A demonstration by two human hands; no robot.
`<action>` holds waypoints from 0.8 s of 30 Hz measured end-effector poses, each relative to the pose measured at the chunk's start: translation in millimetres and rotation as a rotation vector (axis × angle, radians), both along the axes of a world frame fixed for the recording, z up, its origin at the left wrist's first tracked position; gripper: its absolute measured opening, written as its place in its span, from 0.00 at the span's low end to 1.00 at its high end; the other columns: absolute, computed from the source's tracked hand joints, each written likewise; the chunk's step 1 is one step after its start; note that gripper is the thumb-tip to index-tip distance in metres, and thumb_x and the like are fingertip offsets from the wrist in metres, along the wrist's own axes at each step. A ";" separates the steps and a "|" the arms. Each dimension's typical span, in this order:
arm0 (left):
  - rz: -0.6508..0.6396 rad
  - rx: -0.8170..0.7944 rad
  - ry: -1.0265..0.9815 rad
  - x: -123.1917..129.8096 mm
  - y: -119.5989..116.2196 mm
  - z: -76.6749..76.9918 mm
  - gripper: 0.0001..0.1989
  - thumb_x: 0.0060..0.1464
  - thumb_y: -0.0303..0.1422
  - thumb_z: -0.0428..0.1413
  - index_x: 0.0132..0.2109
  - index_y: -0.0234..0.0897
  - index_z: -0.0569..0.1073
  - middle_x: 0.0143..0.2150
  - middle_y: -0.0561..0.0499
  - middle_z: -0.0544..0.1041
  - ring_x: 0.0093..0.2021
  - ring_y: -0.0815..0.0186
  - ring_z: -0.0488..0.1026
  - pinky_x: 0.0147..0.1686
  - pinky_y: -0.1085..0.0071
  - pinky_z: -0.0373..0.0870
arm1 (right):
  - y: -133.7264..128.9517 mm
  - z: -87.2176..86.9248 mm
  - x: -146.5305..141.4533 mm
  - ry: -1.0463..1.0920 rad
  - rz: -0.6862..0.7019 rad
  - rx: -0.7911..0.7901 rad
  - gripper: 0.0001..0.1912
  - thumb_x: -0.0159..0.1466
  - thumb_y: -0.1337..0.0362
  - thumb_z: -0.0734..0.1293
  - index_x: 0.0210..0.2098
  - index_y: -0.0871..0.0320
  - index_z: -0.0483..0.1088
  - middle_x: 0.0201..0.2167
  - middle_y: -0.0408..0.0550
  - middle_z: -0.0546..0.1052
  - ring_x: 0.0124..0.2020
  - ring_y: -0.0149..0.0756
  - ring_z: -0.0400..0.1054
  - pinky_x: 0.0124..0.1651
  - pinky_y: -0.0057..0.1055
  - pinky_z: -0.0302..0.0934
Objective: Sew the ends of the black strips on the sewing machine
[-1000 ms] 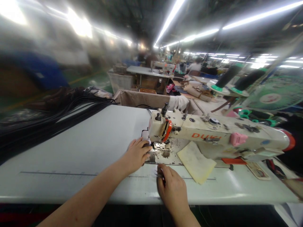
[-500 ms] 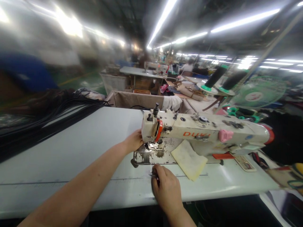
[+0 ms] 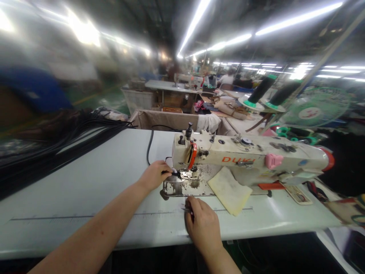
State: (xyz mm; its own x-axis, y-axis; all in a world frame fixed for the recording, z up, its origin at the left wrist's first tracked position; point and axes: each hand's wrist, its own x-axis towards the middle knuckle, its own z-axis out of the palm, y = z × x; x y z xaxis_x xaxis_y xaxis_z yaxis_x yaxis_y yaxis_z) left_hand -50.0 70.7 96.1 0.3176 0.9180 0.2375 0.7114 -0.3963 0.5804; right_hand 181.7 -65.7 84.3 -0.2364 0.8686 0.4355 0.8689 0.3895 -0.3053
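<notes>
A sewing machine [image 3: 216, 152] stands on a pale table, its needle area over a worn metal plate [image 3: 203, 179]. My left hand [image 3: 155, 175] pinches a black strap [image 3: 174, 174] beside the presser foot, left of the machine head; part of the strap is covered by my fingers. Behind this hand a black cord-like length [image 3: 149, 146] curves over the table. My right hand [image 3: 203, 224] rests at the table's front, curled around thread snips [image 3: 186, 208] whose pointed metal tips stick out to the left. Most of the snips is hidden in the palm.
A yellow cloth piece [image 3: 230, 192] lies against the machine bed. Many black strips [image 3: 71, 152] are heaped at the table's left. Thread cones [image 3: 261, 91] and a green fan [image 3: 310, 110] stand behind on the right. A fabric-lined bin [image 3: 165, 120] adjoins the far edge.
My left hand has come left and out from behind the machine head, with the black strap now showing in its fingers. A black length now loops on the table behind it. My right hand stays put.
</notes>
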 end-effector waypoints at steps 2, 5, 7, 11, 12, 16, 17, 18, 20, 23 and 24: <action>0.022 -0.013 0.003 1.4 -0.3 1.1 0.07 0.58 0.27 0.61 0.40 0.40 0.84 0.43 0.48 0.79 0.45 0.61 0.77 0.51 0.66 0.73 | 0.1 -0.5 0.1 0.001 0.001 -0.004 0.19 0.59 0.76 0.62 0.48 0.56 0.71 0.36 0.46 0.78 0.37 0.39 0.70 0.41 0.32 0.58; 0.051 -0.037 0.013 4.1 -7.4 4.3 0.08 0.59 0.28 0.60 0.41 0.40 0.84 0.44 0.48 0.79 0.45 0.61 0.77 0.51 0.66 0.72 | -0.7 0.0 0.1 0.001 0.000 -0.014 0.19 0.59 0.76 0.62 0.48 0.56 0.71 0.35 0.46 0.78 0.37 0.39 0.70 0.41 0.32 0.58; 0.078 -0.089 0.016 7.7 -17.0 8.1 0.08 0.60 0.28 0.59 0.42 0.41 0.84 0.43 0.49 0.78 0.43 0.63 0.77 0.49 0.67 0.72 | -1.1 0.6 0.1 0.006 -0.001 -0.013 0.19 0.59 0.76 0.62 0.48 0.56 0.71 0.35 0.46 0.78 0.37 0.40 0.70 0.41 0.32 0.58; 0.145 -0.194 -0.009 18.4 -36.9 16.4 0.08 0.58 0.26 0.60 0.41 0.40 0.84 0.39 0.51 0.76 0.38 0.67 0.76 0.43 0.71 0.71 | -1.5 1.7 0.5 0.013 0.007 -0.037 0.19 0.60 0.76 0.62 0.48 0.56 0.71 0.36 0.46 0.78 0.38 0.40 0.70 0.42 0.32 0.59; 0.163 -0.205 -0.014 20.8 -40.0 17.8 0.08 0.57 0.26 0.61 0.41 0.39 0.83 0.38 0.52 0.76 0.38 0.67 0.76 0.43 0.71 0.71 | -1.5 2.0 0.7 0.013 0.009 -0.041 0.19 0.60 0.76 0.63 0.49 0.56 0.71 0.36 0.46 0.78 0.38 0.40 0.70 0.42 0.32 0.59; 0.210 -0.222 -0.018 26.7 -44.1 17.4 0.07 0.56 0.25 0.62 0.40 0.39 0.83 0.37 0.52 0.75 0.38 0.67 0.76 0.41 0.72 0.70 | -1.5 1.9 1.3 0.014 0.015 -0.036 0.19 0.60 0.76 0.63 0.49 0.56 0.70 0.37 0.46 0.78 0.39 0.40 0.71 0.42 0.32 0.60; 0.214 -0.226 -0.019 27.7 -44.6 16.2 0.07 0.56 0.25 0.62 0.40 0.39 0.83 0.37 0.52 0.75 0.38 0.67 0.76 0.41 0.72 0.70 | -1.4 1.7 1.3 0.016 0.015 -0.034 0.20 0.60 0.76 0.63 0.49 0.56 0.70 0.37 0.46 0.78 0.39 0.40 0.71 0.42 0.32 0.60; 0.219 -0.233 -0.019 29.0 -45.6 14.7 0.07 0.55 0.25 0.62 0.41 0.39 0.83 0.38 0.52 0.75 0.38 0.67 0.76 0.41 0.72 0.70 | -1.3 1.4 1.3 0.017 0.015 -0.032 0.20 0.60 0.76 0.63 0.49 0.56 0.71 0.37 0.46 0.78 0.39 0.40 0.71 0.42 0.32 0.60; 0.226 -0.251 -0.020 32.7 -49.7 11.9 0.09 0.55 0.25 0.63 0.43 0.38 0.82 0.41 0.51 0.76 0.38 0.67 0.76 0.42 0.71 0.71 | -1.0 1.2 0.9 0.018 0.015 -0.029 0.19 0.59 0.76 0.63 0.49 0.57 0.71 0.37 0.47 0.78 0.38 0.40 0.71 0.42 0.33 0.60; 0.221 -0.294 -0.034 42.2 -60.3 9.2 0.13 0.55 0.27 0.63 0.49 0.36 0.81 0.46 0.48 0.77 0.40 0.65 0.77 0.45 0.70 0.73 | -0.8 1.7 0.8 0.026 0.018 -0.022 0.19 0.60 0.76 0.62 0.49 0.57 0.71 0.36 0.47 0.78 0.38 0.40 0.71 0.42 0.33 0.61; 0.210 -0.310 -0.038 46.2 -64.4 8.8 0.14 0.56 0.28 0.62 0.50 0.36 0.80 0.48 0.47 0.76 0.41 0.64 0.78 0.46 0.69 0.73 | -0.8 2.0 1.1 0.036 0.020 -0.019 0.19 0.60 0.75 0.62 0.49 0.57 0.70 0.36 0.47 0.78 0.38 0.40 0.71 0.42 0.33 0.61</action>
